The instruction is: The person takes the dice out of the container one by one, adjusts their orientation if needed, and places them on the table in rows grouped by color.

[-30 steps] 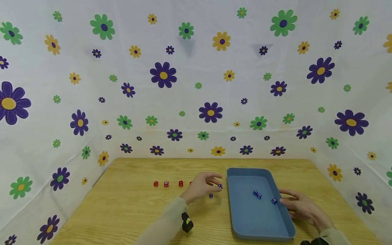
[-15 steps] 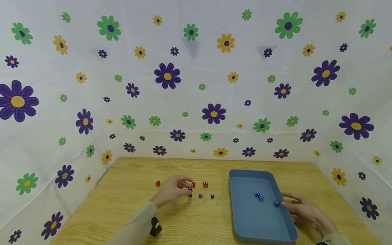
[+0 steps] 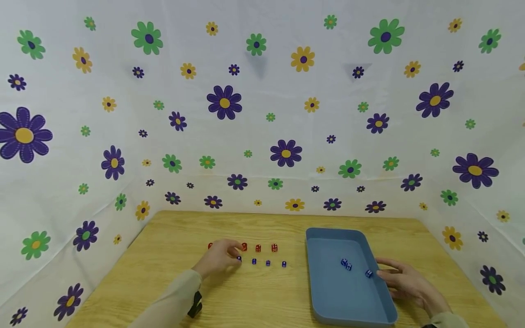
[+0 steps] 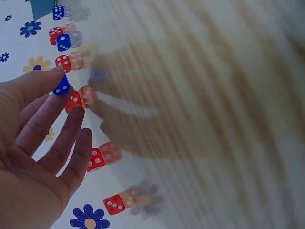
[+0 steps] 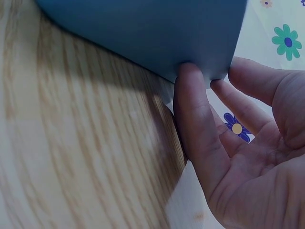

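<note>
My left hand [image 3: 217, 258] pinches a blue die [image 4: 62, 86] between thumb and index finger, low over the table at the left end of a row of blue dice [image 3: 268, 263]. Behind that row stand red dice [image 3: 258, 248], spaced in a line, partly covered by the hand in the head view. On the right, a blue-grey tray [image 3: 338, 300] lies lengthwise with three blue dice [image 3: 348, 266] inside. The fingers of my right hand [image 3: 412, 284] rest against the tray's right wall, extended; in the right wrist view the fingertips touch its outside.
The wooden table [image 3: 254, 305] runs back to a white flower-printed cloth [image 3: 254, 136], which also hangs on both sides. A dark band [image 3: 195, 304] sits on the left wrist.
My left hand has carried the blue die leftward from beside the tray, past the other blue dice, and lowered it at the row's left end. The right hand stays at the tray.
</note>
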Motion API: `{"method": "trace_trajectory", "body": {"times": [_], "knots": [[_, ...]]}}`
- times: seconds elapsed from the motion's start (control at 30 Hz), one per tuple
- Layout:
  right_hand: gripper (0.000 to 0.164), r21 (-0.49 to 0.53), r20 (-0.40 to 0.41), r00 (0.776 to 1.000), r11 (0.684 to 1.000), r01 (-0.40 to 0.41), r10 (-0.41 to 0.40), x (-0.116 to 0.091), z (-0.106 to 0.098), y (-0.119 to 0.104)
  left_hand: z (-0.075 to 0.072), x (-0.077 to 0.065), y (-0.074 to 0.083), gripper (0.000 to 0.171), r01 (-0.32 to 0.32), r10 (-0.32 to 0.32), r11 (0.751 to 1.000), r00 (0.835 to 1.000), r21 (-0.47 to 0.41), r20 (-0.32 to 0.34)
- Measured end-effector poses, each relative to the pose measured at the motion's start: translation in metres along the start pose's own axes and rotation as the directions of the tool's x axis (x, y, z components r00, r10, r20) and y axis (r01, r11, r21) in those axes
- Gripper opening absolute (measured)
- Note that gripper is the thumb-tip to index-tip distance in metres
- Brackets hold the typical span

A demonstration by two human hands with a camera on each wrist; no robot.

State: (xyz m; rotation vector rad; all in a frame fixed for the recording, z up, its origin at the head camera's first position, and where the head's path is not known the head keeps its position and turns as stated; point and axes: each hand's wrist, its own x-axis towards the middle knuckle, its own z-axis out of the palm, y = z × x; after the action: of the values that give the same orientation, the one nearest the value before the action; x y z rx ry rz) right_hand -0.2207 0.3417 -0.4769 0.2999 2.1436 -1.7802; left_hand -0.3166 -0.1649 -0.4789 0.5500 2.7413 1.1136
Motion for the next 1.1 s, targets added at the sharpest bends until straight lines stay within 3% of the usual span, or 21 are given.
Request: {"method": "trace_trajectory", "body": {"times": [0.3,0.57,0.93,1.1], "knots": [[0.075,-0.003,-0.002,1.0,1.0,0.004,-0.004,0.0016,0.0004,0.0004,0.0046,0.0038,-0.0013,0.034,-0.061,0.06,0.987,0.998,0.147,0.008],[0.072,-0.011,-0.045,0.999,0.999,-0.031,0.031,0.0022,0.0022,0.001,0.0057,0.0024,0.0018,0.034,-0.061,0.059,0.985,0.998,0.162,0.013],[0.072,-0.026,-0.015,1.0,1.0,0.003,-0.003,0.0003,0.0019,0.0003,0.0043,0.0046,-0.0008,0.036,-0.107,0.101,0.976,0.994,0.188,0.037],[0.071,-0.017,-0.014,1.0,1.0,0.006,-0.007,0.0007,0.0016,0.0027,0.0034,0.0043,0.0019,0.036,-0.087,0.084,0.983,0.996,0.165,0.023]]}}
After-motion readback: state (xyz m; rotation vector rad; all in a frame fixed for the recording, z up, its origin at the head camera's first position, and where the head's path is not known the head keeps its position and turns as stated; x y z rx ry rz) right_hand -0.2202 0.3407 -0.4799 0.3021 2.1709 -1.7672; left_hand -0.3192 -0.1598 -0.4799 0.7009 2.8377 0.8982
